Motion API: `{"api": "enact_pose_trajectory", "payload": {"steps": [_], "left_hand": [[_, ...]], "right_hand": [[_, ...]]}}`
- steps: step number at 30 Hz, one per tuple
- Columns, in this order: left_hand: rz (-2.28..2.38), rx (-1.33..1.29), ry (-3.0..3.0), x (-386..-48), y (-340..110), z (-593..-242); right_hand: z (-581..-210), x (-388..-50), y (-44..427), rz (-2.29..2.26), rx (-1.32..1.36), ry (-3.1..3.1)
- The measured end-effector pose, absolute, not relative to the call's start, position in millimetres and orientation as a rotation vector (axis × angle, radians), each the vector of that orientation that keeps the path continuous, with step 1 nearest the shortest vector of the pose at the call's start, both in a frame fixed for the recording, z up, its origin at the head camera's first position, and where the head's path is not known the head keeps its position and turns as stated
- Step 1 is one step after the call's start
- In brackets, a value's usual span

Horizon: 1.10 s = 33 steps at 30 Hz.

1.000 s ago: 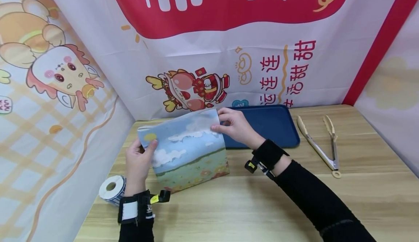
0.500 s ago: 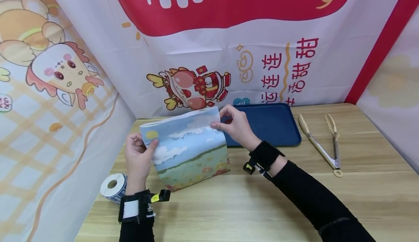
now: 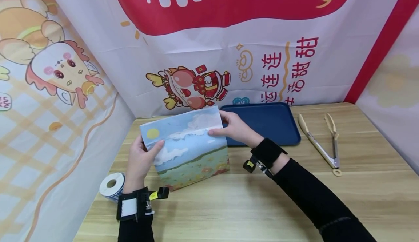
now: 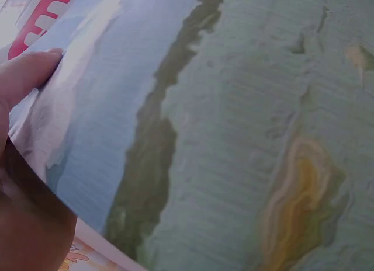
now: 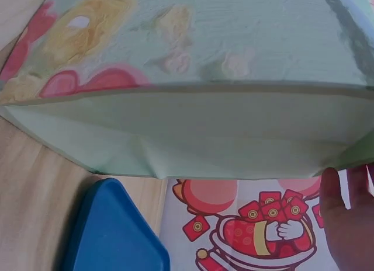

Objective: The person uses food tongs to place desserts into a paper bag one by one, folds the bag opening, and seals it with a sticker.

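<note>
A paper bag (image 3: 193, 151) printed with a sky, clouds and a flowery meadow stands upright on the wooden table, slightly turned. Its folded side panel (image 5: 193, 134) shows in the right wrist view. My left hand (image 3: 140, 160) grips the bag's upper left side, thumb on the printed front and fingers behind. At the upper right side my right hand (image 3: 237, 128) holds it the same way, its thumb lying across the white cloud. In the left wrist view, the left thumb presses on the printed paper (image 4: 234, 131). Most of the fingers behind the bag are hidden.
Behind the bag, a dark blue tray (image 3: 265, 124) lies against the back cloth. Metal tongs (image 3: 322, 147) with beige tips lie spread at the right. A roll of labels (image 3: 112, 186) stands by the left wrist. Printed cloths (image 3: 196, 49) wall the table's back and sides.
The bag's top edges, parted half a second ago, now look pressed together. Both thumbs have shifted over the front, and the fingers have gone behind the paper.
</note>
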<state>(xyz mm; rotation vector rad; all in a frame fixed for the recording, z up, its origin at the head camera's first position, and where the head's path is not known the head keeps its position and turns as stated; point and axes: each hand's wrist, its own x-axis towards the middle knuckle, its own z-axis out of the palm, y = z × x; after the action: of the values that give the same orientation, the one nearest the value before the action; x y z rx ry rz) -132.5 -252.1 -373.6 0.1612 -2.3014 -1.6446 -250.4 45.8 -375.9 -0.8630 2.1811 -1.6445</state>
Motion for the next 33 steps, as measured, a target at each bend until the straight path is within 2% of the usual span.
{"api": "enact_pose_trajectory", "payload": {"steps": [15,27,33], "left_hand": [[-1.625,0.149,-2.188,-135,-251,-374],[-1.736,-0.131,-2.084,-140,-254,-382],[-1.783,-0.468,-2.014,-142,-258,-384]], "right_hand": [[-377,-251,38,-1.762,-0.982,2.305],[-383,-249,39,-1.755,-1.274,2.379],[-380,-249,43,-1.687,-1.355,2.362]]}}
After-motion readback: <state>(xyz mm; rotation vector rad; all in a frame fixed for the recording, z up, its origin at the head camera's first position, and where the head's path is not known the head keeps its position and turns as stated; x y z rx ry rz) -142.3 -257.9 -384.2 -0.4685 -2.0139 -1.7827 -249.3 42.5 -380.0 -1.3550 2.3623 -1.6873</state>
